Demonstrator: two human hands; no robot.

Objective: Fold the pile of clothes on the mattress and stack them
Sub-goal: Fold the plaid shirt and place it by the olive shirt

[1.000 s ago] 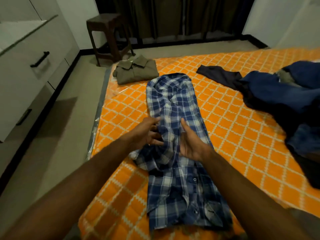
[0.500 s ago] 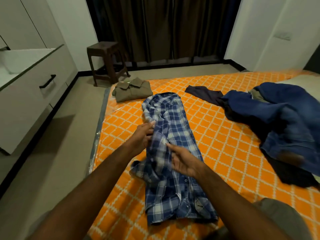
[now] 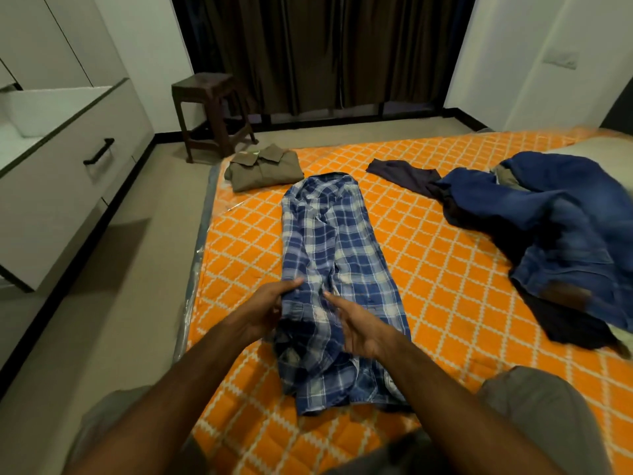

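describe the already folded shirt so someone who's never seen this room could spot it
Start at the orange patterned mattress and go to its far left corner, nearest the dark wooden stool. The olive-brown shirt lies there, collar up. It is the only plain, neatly folded garment; the plaid shirt beside it is long and blue-checked.

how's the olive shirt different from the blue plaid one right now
The olive shirt is plain-coloured; the blue plaid shirt is checked blue and white. The olive shirt is folded into a compact rectangle, collar on top, while the plaid shirt lies as a long narrow strip, only partly folded. Nothing touches the olive shirt; the left hand grips the plaid shirt's edge and the right hand rests on it. Both lie on the orange mattress.
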